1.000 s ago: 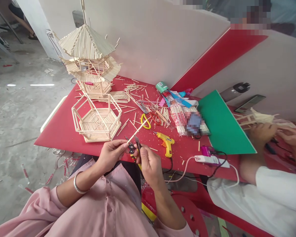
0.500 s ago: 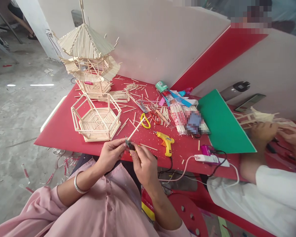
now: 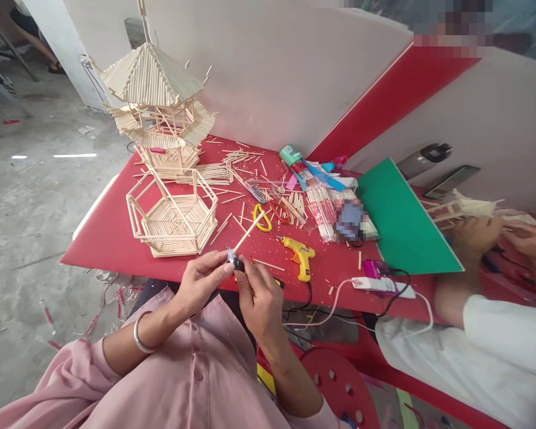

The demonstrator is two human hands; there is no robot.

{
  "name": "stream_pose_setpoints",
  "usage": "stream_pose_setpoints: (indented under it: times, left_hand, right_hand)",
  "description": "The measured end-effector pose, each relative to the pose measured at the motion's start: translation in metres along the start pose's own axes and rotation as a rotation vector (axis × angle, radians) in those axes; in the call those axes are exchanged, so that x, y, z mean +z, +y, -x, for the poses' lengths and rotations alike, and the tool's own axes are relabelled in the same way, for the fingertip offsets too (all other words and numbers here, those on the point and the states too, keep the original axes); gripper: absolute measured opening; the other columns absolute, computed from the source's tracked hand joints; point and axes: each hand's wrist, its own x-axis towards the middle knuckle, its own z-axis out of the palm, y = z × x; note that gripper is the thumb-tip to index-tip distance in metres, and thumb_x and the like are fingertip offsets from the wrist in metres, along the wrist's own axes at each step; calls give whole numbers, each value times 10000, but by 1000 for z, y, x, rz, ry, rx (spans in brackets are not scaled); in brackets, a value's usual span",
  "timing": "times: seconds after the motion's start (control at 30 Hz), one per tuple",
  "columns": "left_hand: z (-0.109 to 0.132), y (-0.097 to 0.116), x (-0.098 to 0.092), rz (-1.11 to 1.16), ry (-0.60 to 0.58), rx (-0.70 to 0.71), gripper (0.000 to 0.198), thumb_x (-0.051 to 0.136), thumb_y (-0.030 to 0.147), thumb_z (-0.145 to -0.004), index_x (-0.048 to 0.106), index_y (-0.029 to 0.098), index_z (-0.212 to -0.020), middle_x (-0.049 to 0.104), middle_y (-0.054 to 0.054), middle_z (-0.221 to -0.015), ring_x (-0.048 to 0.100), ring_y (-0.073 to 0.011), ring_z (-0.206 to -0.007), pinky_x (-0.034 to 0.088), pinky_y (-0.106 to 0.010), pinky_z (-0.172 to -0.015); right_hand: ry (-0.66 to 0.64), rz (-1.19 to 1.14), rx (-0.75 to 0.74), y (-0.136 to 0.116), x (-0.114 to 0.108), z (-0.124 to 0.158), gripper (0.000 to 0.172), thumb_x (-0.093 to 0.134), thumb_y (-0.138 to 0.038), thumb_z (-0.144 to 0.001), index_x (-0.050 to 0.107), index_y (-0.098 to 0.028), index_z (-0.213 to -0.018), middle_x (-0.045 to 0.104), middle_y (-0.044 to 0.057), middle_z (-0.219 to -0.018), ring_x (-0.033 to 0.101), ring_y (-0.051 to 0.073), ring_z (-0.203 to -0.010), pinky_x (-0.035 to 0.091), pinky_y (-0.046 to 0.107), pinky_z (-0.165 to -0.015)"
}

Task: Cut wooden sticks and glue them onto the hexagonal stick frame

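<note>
My left hand point(image 3: 201, 279) pinches the near end of a thin wooden stick point(image 3: 249, 233) that slants up and away over the red table point(image 3: 111, 238). My right hand point(image 3: 259, 298) is closed round a small cutter point(image 3: 234, 260) with yellow handles, whose jaws sit shut on the stick right beside my left fingertips. Both hands hover at the table's near edge, above my pink top. Just beyond them stands a hexagonal stick basket point(image 3: 173, 217), and behind it a stick pagoda model point(image 3: 157, 101).
Loose sticks, yellow-handled scissors point(image 3: 262, 217), a yellow glue gun point(image 3: 300, 256), stick packets point(image 3: 322, 208), a green tube point(image 3: 292, 156) and a green board point(image 3: 399, 217) lie on the table. A white power strip point(image 3: 382, 287) sits near the edge. Another person's hands point(image 3: 500, 235) work at right.
The cutter's jaws, open beside the stick a second ago, have shut on it. My right hand moved slightly left toward my left hand. The view shifted a little.
</note>
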Motion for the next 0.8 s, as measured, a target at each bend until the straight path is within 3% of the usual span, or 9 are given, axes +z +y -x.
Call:
stream_pose_setpoints:
  times: [0.13,0.4,0.53,0.67,0.73,0.8]
  left_hand:
    - [0,-9,0,-108,84,167,229,736,392,-803,807,184,-869,648,-27,-690,501,-102,-599,415,-210,-532]
    - [-1,-16,3,-3,146,128,214,773,377,-771,789,168,-814,624,-13,-672,468,-84,-560,411,-203,-513]
    - [-3,-13,2,-6,72,88,248,745,405,-797,782,160,-809,602,-13,-685,476,-83,-588,417,-202,-544]
    - [-9,-8,-6,-150,-31,95,353,710,419,-822,769,169,-1064,586,-6,-696,460,-84,-563,402,-210,-521]
    - [-12,-6,-10,-286,-82,147,324,646,384,-876,761,167,-1088,564,0,-672,456,-86,-543,396,-212,-514]
    - [-13,-3,-12,-494,-190,248,273,572,307,-925,768,170,-1057,585,-18,-698,524,-107,-598,429,-220,-567]
  right_hand:
    - [46,-40,-12,-3,5,3,308,500,-270,-993,620,-155,-1252,682,96,-904,645,190,-818,519,310,-721]
    - [171,123,-70,-5,13,4,364,555,-276,-964,581,-177,-1314,680,95,-889,627,192,-777,487,308,-678]
    - [88,53,-8,-3,6,2,330,508,-321,-985,618,-180,-1262,697,100,-921,659,202,-830,515,314,-718]
    - [-50,-142,108,5,-19,-2,310,588,-454,-930,674,-212,-1104,709,67,-929,683,191,-838,549,295,-734]
    - [25,-109,122,12,-35,-7,238,653,-410,-894,683,-219,-1033,696,42,-863,674,169,-769,548,277,-705]
    - [120,23,51,19,-52,-15,163,649,-275,-898,684,-219,-1047,703,53,-907,679,172,-822,549,289,-766]
